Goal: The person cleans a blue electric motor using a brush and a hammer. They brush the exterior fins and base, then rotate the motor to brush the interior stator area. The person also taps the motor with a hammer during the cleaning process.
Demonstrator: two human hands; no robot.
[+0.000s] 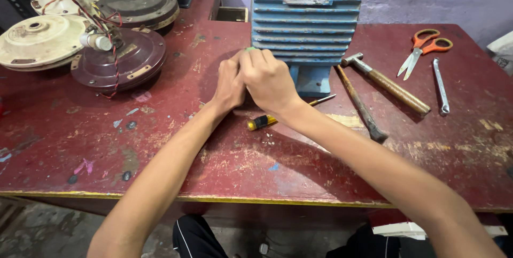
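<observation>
— Head view: where's your blue finned motor [305, 20]?
— Twelve o'clock on the table [64, 146]. Both your left hand [230, 84] and right hand [269, 79] are curled shut against its lower fins; what they pinch I cannot tell.
— Handling?
— Likely heavy, rigid iron; grip the base.

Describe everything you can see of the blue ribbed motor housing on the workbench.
The blue motor housing looks like cast metal with horizontal cooling fins, its paint worn and dusty. A pale rectangular plate sits on its upper face. It stands upright on a flat mounting foot with a bolt hole, at the back centre of the red workbench. Its top is cut off by the frame. The left hand and right hand press together at its lower left edge.
</observation>
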